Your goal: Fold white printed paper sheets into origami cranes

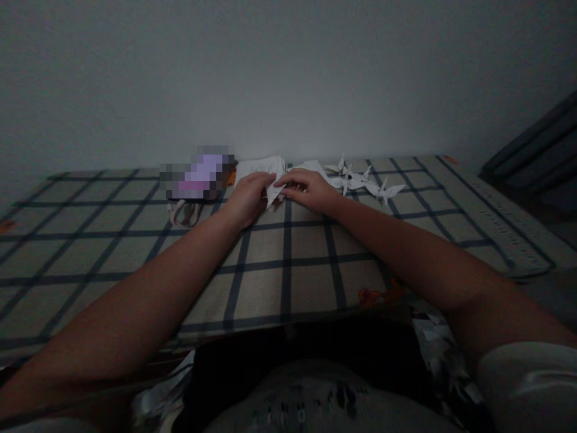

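Both my arms reach forward over a checked bedsheet [288,264]. My left hand [247,195] and my right hand [306,187] meet on a small folded white paper piece [273,193], fingers pinched on its edges. Behind the hands lies a stack of white paper sheets [261,165]. To the right of my right hand sit several folded white paper cranes [360,179].
A blurred purple and dark object [198,175] lies left of the papers, with a looped cord [184,211] under it. A plain wall [288,72] rises behind the bed. Dark furniture [536,156] stands at the right. Dim light.
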Tool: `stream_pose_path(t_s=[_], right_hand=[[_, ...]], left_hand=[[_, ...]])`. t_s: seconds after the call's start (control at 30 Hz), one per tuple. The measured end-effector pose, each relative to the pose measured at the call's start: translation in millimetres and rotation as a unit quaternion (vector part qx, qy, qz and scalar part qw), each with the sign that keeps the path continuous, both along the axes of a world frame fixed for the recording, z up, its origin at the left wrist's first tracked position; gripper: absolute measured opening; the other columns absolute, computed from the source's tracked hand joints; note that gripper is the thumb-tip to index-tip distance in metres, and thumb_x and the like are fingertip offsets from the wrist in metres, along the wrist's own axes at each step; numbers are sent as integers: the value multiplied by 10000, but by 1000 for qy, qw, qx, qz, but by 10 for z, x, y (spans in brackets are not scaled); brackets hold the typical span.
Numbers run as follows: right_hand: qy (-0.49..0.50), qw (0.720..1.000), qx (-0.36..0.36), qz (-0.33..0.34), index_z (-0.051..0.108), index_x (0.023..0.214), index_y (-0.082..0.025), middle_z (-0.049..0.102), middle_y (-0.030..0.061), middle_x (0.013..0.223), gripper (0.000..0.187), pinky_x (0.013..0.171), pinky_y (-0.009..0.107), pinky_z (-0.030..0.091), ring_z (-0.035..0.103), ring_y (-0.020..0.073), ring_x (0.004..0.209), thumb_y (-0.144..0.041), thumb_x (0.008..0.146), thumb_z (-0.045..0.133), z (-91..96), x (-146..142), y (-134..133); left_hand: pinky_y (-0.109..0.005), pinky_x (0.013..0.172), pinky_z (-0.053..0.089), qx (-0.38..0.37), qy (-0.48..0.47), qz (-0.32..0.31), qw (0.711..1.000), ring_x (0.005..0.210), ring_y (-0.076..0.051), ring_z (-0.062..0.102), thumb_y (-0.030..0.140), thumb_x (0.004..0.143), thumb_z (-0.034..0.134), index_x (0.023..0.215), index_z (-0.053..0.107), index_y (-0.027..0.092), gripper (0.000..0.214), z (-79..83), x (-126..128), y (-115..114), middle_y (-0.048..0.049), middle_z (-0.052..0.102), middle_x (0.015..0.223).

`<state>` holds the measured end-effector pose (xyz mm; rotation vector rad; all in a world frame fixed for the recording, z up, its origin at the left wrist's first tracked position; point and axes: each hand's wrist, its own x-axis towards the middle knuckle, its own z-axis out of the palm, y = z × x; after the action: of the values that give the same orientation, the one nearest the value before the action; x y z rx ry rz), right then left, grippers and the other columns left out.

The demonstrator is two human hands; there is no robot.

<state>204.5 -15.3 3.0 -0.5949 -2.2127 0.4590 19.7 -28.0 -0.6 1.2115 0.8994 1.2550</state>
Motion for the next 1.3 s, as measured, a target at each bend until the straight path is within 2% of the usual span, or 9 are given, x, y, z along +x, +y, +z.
stream_pose_path(t_s=[0.2, 0.4, 0.47, 0.57, 0.67, 0.77, 0.87, 1.07, 1.3], right_hand=[[-4, 998, 40, -48, 707, 1028, -179, 674, 61, 953, 200, 800, 321, 486, 591, 163, 841, -282, 886, 611, 16, 26, 23], [-3, 999, 6, -48, 588, 1264, -159, 651, 99, 1166, 366, 811, 311, 495, 605, 156, 884, -241, 911, 537, 2, 26, 12], [-5, 999, 0, -46, 621, 1206, -161, 663, 97, 1149, 321, 826, 313, 495, 609, 168, 926, -259, 910, 546, -3, 29, 31], [-6, 999, -3, -34, 677, 1092, -170, 682, 86, 1071, 240, 857, 327, 492, 611, 181, 962, -275, 906, 567, 4, 39, 52], [1, 999, 4, -42, 694, 1033, -186, 668, 69, 997, 194, 861, 344, 494, 607, 180, 928, -278, 898, 591, 21, 45, 52], [6, 998, 13, -57, 683, 1027, -204, 629, 59, 984, 171, 840, 351, 501, 594, 178, 899, -271, 886, 612, 25, 45, 45], [16, 998, 9, -55, 658, 1057, -215, 599, 59, 1024, 183, 815, 337, 507, 582, 168, 892, -263, 889, 605, 12, 45, 51], [6, 999, 3, -47, 667, 1009, -214, 572, 38, 941, 147, 857, 351, 499, 560, 175, 921, -284, 897, 603, 3, 60, 77], [-6, 998, 14, -58, 687, 1033, -218, 566, 46, 974, 170, 897, 360, 484, 553, 176, 941, -281, 914, 583, 2, 76, 91]], left_hand=[[-225, 602, 496, -24, -38, -39, 998, 698, -119, 599, 274, 690, 780, 829, 685, 147, 211, 103, 27, -107, -27, 663, 807], [-198, 645, 498, 15, -10, 25, 1000, 794, -122, 638, 285, 713, 777, 1047, 713, 160, 362, 108, -4, -106, -63, 714, 991], [-209, 657, 506, 11, 15, 36, 999, 819, -135, 648, 276, 709, 779, 1131, 697, 169, 443, 106, -12, -98, -78, 714, 1033], [-214, 601, 493, -7, 28, 38, 999, 740, -128, 637, 270, 713, 766, 1217, 665, 170, 524, 108, -11, -93, -85, 706, 977], [-217, 569, 484, -13, 13, 30, 999, 700, -124, 626, 265, 705, 759, 1239, 649, 175, 552, 109, -7, -90, -82, 693, 956], [-249, 653, 517, 1, 17, 23, 1000, 786, -148, 652, 255, 687, 767, 1257, 626, 201, 589, 110, -12, -88, -79, 689, 1014], [-269, 701, 518, 10, 31, 33, 999, 788, -143, 650, 265, 686, 766, 1275, 605, 203, 614, 108, -25, -84, -57, 680, 971], [-240, 645, 485, 13, 54, 47, 997, 709, -119, 617, 265, 664, 771, 1289, 600, 208, 650, 117, -40, -81, -34, 664, 893], [-251, 670, 494, 20, 61, 61, 996, 706, -117, 611, 241, 668, 739, 1260, 615, 202, 606, 104, -44, -67, -22, 663, 879]])
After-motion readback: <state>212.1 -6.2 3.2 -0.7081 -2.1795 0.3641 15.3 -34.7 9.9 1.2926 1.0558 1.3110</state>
